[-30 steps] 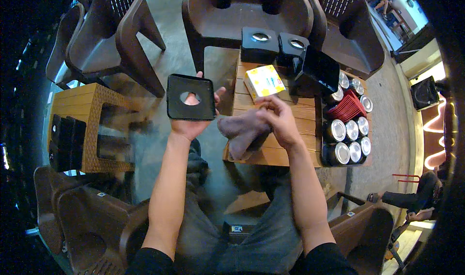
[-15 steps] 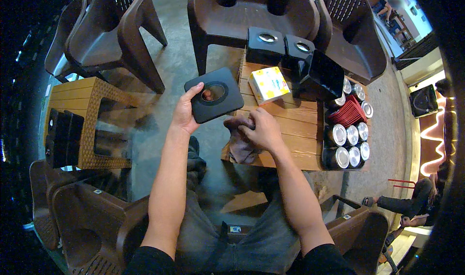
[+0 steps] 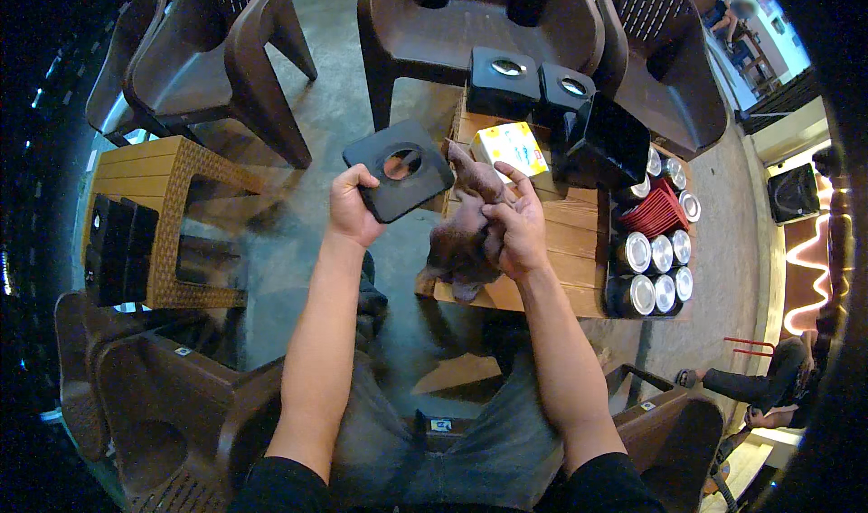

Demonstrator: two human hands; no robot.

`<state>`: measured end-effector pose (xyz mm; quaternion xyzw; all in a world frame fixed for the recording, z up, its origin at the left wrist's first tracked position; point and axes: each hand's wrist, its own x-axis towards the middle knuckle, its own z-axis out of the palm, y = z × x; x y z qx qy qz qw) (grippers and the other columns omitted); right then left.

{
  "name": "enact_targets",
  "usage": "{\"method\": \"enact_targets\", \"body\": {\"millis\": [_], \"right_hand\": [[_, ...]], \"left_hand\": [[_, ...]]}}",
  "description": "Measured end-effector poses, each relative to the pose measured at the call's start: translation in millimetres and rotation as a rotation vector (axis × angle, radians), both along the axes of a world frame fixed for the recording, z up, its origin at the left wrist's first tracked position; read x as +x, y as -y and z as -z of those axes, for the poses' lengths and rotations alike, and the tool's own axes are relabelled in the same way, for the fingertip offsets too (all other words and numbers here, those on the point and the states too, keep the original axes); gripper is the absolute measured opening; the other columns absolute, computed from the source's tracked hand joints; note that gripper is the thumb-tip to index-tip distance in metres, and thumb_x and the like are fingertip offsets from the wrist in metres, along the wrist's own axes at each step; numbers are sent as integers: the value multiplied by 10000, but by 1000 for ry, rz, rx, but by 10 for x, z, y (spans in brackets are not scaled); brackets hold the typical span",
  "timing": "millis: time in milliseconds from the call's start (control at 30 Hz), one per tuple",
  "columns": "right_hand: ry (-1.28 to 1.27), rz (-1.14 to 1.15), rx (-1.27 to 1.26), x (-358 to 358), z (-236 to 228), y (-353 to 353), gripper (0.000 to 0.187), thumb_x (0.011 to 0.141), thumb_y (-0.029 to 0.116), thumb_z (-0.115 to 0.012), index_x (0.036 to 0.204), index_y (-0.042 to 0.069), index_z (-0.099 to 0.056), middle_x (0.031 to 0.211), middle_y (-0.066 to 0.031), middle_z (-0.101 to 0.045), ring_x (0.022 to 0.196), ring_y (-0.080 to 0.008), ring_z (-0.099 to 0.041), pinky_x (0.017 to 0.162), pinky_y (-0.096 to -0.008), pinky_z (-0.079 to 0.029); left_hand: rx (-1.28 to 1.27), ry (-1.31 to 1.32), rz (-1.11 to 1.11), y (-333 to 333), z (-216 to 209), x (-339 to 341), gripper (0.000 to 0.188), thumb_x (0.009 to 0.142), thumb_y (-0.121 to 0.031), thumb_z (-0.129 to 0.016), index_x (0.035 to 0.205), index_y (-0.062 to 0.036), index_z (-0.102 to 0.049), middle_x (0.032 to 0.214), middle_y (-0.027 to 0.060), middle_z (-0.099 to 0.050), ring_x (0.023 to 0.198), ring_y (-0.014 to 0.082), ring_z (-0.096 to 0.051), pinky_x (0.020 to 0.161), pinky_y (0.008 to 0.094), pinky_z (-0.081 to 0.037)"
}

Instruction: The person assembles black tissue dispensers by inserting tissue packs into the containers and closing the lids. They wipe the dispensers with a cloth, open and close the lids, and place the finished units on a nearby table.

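My left hand [image 3: 357, 207] is closed round the near left edge of a black, rounded-square tissue box lid [image 3: 419, 193], its thumb on top. Through the oval hole in the lid, a bit of finger shows from beneath. In my right hand [image 3: 522, 226] a crumpled grey-brown cloth [image 3: 463, 242] is gripped, hanging beside the lid over the table's left end. Just past the right hand lies a white and yellow tissue pack [image 3: 512, 150]. Two black tissue boxes [image 3: 503, 86] with oval openings stand farther back, next to an open black box [image 3: 608, 142].
The low wooden table [image 3: 565, 242] carries a tray of silver-lidded jars [image 3: 638, 253] and a red stack [image 3: 655, 207] at its right end. Brown plastic chairs [image 3: 479, 25] stand around it. A second wooden table [image 3: 136, 178] is at left. Another person's leg [image 3: 746, 386] shows at right.
My right hand has turned over and moved slightly right, lifting and spreading the cloth. The lid is tilted differently, and my left thumb has slid from beside its hole toward the edge.
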<state>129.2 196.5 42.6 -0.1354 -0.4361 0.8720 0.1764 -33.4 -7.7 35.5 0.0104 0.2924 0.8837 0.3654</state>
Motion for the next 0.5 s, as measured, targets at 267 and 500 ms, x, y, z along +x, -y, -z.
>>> {"method": "enact_targets", "body": {"millis": [267,500], "right_hand": [[38,211,798,-86,19,362,463,975,39,-786,1427,4,-688,1284,-121,-747,1169,-238,-722,1040,-362,-568],[214,132,626,-71,40,304,381,989,50,-770,1360,-12,-714,1164,-94,-774,1032,-217,-746,940,-329,-590]], "left_hand": [[312,222,87,-296,-105,336,827,857,-508,-654,1572,-103,-556,1555,226,-607,1458,411,-561,1260,606,-404],[198,-80,52,-306,-85,244,928,898,-648,-662,1660,-171,-435,1531,256,-583,1428,470,-553,1214,630,-439]]}}
